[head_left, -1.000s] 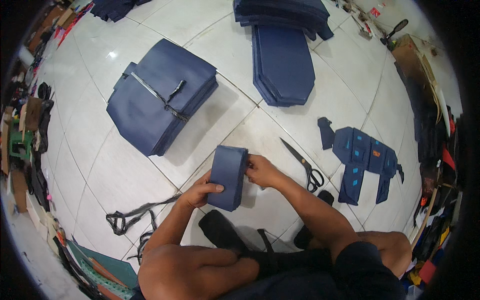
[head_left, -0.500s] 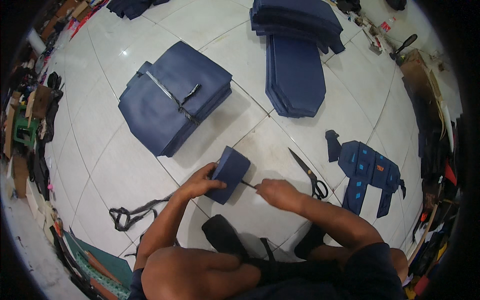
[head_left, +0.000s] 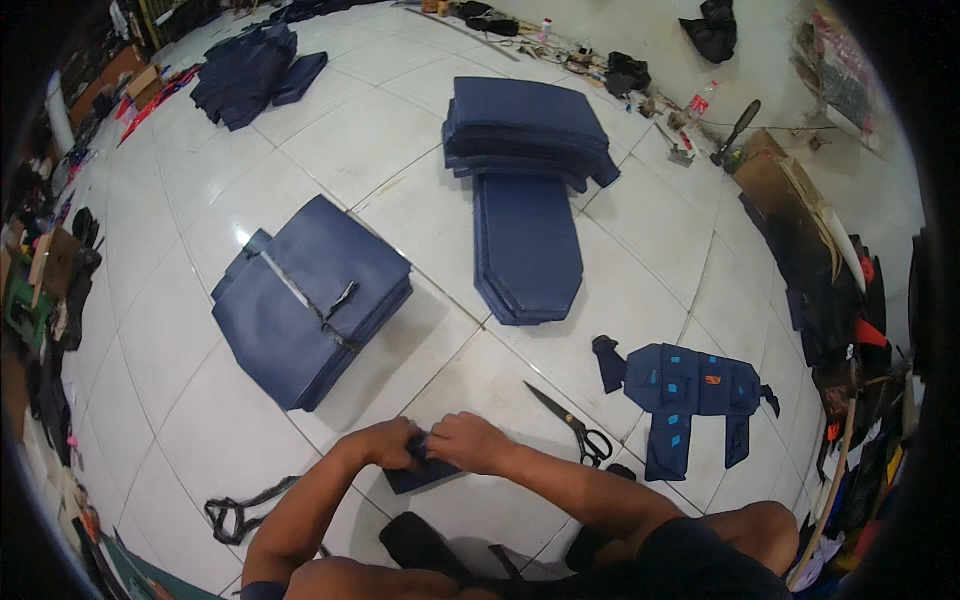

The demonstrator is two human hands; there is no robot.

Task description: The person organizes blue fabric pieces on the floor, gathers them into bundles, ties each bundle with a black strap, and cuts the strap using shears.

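Observation:
A small stack of navy pieces [head_left: 423, 477] sits on the tiles in front of me. My left hand [head_left: 388, 444] is closed at its left side, thumb against the top. Beside it, my right hand [head_left: 468, 442] has its fingers pinched together over the stack's upper edge, nearly touching the left fingertips. Whatever the right fingers hold is hidden. Black-handled scissors [head_left: 572, 424] lie just right of my right forearm. Left of my left arm, a dark cord [head_left: 236, 519] lies loosely looped on the floor.
Ahead on the left stands a large navy stack [head_left: 300, 300] tied with a strip. Further off are more stacked navy panels [head_left: 528, 250]. A navy piece with several pockets [head_left: 690, 385] lies right. Clutter lines both walls, with a hammer-like tool [head_left: 737, 132] at the right.
The view has tilted up. My right hand has moved from pulling a dark cord out to the right to the stack's top, beside my left hand. The stack now lies lower and flatter.

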